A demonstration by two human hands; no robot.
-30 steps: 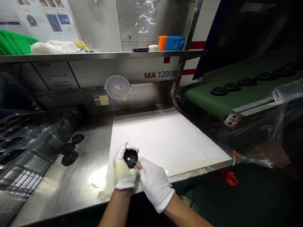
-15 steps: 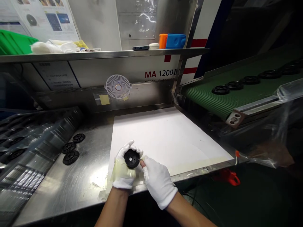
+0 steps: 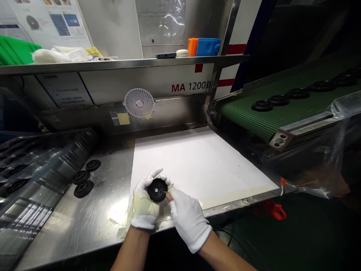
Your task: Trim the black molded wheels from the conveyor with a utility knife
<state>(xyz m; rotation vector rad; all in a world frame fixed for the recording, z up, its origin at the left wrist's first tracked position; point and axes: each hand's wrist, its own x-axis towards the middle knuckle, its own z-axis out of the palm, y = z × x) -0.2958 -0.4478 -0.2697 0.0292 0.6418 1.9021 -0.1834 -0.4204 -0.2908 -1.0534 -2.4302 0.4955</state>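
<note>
My left hand (image 3: 146, 203), in a white glove with a yellowish palm, is wrapped round a round black plastic wheel-like part (image 3: 157, 190). The part's face, with a hole at its centre, is turned up toward me. Closed in a pinch, my right hand (image 3: 187, 216) meets the part's right edge; its glove leaves a fingertip bare. A thin tip shows at that fingertip, but what it belongs to is hidden. Both hands are over the front edge of a white sheet (image 3: 194, 162). To the left, three similar black parts (image 3: 84, 188) lie on the metal table (image 3: 104, 210).
Stacked clear trays (image 3: 47, 188) with black parts stand at the left. A green conveyor belt (image 3: 245, 116) carries several black parts on the right. At the back are a small fan (image 3: 139, 102) and a shelf (image 3: 126, 64) bearing a green bin (image 3: 17, 51) and a blue-and-orange object (image 3: 207, 47).
My left wrist has shifted slightly left and the black part has tilted a little. My right hand stays at its edge. The whole view has moved slightly.
</note>
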